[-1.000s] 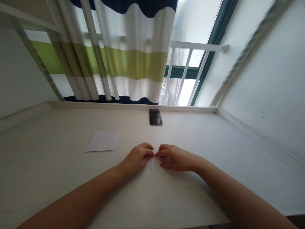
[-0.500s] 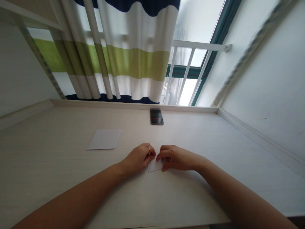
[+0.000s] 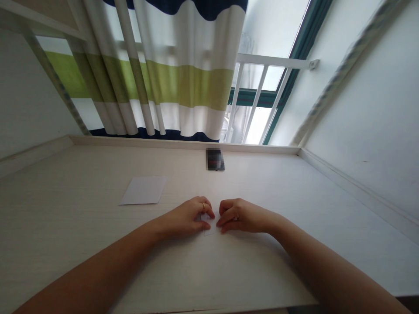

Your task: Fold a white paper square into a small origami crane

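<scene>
A small folded piece of white paper (image 3: 211, 226) lies on the pale wooden table (image 3: 98, 244), mostly covered by my fingers. My left hand (image 3: 190, 216), with a gold ring on one finger, is curled over its left side and pinches it. My right hand (image 3: 240, 216) is curled over its right side, fingertips pressed on the paper. The two hands almost meet at the paper's middle.
A flat white sheet (image 3: 144, 190) lies further back to the left. A small dark blurred object (image 3: 215, 159) stands at the table's far edge. Behind it hang a striped curtain (image 3: 176, 74) and a window with white bars (image 3: 258, 100). A white wall (image 3: 369, 122) runs along the right.
The paper's pointed lower corner seen a second ago has vanished under my fingers; less paper shows. Both hands have closed in a little over it. The view tilted slightly.
</scene>
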`<state>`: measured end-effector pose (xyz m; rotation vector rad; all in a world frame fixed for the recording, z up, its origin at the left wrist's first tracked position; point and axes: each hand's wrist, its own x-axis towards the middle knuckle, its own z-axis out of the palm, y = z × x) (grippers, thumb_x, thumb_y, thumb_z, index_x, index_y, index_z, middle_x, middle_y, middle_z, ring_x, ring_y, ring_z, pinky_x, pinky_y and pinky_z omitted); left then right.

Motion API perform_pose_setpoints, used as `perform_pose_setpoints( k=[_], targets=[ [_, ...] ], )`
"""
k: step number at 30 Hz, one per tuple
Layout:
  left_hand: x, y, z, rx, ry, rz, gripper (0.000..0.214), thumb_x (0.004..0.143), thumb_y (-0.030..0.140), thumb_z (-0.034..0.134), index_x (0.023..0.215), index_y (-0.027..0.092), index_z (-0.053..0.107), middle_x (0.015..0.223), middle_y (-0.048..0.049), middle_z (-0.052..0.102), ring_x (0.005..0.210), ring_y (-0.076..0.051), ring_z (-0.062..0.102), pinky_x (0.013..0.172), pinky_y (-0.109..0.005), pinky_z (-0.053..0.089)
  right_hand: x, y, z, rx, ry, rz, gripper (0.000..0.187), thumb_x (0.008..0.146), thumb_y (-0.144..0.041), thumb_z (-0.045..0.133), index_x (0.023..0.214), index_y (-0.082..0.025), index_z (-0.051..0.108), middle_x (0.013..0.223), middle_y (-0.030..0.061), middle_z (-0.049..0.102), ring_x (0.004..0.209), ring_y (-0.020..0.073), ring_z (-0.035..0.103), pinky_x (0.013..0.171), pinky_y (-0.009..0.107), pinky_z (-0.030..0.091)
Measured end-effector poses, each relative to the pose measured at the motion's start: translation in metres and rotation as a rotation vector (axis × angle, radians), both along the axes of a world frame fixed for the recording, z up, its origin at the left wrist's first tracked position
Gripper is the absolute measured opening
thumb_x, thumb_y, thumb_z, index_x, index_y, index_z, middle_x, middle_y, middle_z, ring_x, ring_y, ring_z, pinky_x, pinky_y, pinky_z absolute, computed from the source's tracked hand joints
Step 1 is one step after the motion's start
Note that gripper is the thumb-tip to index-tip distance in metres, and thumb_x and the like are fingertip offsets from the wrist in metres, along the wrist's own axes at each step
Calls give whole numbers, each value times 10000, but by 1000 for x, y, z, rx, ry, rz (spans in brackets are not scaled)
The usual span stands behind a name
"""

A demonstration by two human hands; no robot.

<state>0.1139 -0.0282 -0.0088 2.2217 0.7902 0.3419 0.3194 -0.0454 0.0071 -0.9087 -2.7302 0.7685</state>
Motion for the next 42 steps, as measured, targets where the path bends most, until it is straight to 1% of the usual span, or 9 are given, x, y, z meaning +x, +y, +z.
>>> perform_pose_setpoints(
  k=[4, 8, 13, 19, 26, 29, 34, 42],
  targets=[
    [-3, 3, 1, -56, 24, -14, 262, 648, 206, 600, 908, 205, 634, 1023, -41, 533, 934, -178, 504, 841, -274, 381, -1, -1, 1, 5, 20, 18, 205, 802, -277, 504, 888, -185, 665, 832, 41, 554, 711, 114, 538, 710, 237, 422],
    [-3, 3, 2, -64, 35, -28, 296, 624, 197, 616, 918, 222, 642, 1032, -34, 528, 946, -179, 500, 838, -261, 382, -2, -1, -1, 26, 35, 21, 216, 828, -249, 459, 882, -162, 649, 849, 55, 569, 729, 121, 540, 713, 245, 422],
    [-3, 4, 2, -72, 39, -38, 301, 623, 171, 605, 919, 208, 648, 1042, -35, 521, 954, -176, 499, 856, -253, 367, -4, -2, -3, 67, 17, 1, 224, 845, -228, 422, 867, -151, 631, 839, 57, 571, 728, 123, 538, 690, 240, 417],
    [-4, 5, 1, -79, 51, -33, 312, 610, 154, 597, 908, 224, 653, 1048, -26, 511, 950, -175, 498, 856, -248, 364, -7, -3, -2, 89, -8, -18, 201, 841, -191, 421, 867, -145, 615, 810, 48, 579, 697, 117, 533, 654, 226, 412],
    [-3, 3, 4, -91, 74, -29, 306, 617, 184, 581, 909, 232, 658, 1060, -26, 495, 928, -180, 505, 828, -252, 382, -3, -1, -3, 55, 17, 5, 145, 810, -144, 451, 821, -139, 595, 830, 45, 568, 720, 113, 523, 674, 223, 408],
    [-4, 3, 4, -83, 81, -40, 299, 629, 202, 573, 914, 238, 656, 1064, -24, 490, 933, -180, 501, 836, -253, 379, -4, 0, -3, 43, 18, -7, 133, 803, -131, 450, 817, -138, 582, 827, 44, 559, 720, 113, 514, 668, 225, 407],
    [-4, 4, 5, -70, 89, -60, 282, 633, 214, 576, 903, 221, 656, 1074, -25, 481, 955, -180, 490, 875, -254, 353, -8, -1, -4, 24, 13, -61, 124, 800, -133, 441, 797, -142, 564, 802, 39, 540, 700, 114, 497, 649, 229, 403],
    [-3, 3, 5, -78, 91, -39, 267, 616, 175, 586, 868, 222, 662, 1052, -25, 497, 950, -186, 495, 865, -264, 357, -16, -4, -11, 35, -55, -241, 113, 789, -158, 443, 759, -146, 551, 815, 40, 535, 693, 118, 488, 631, 227, 381]
  ],
)
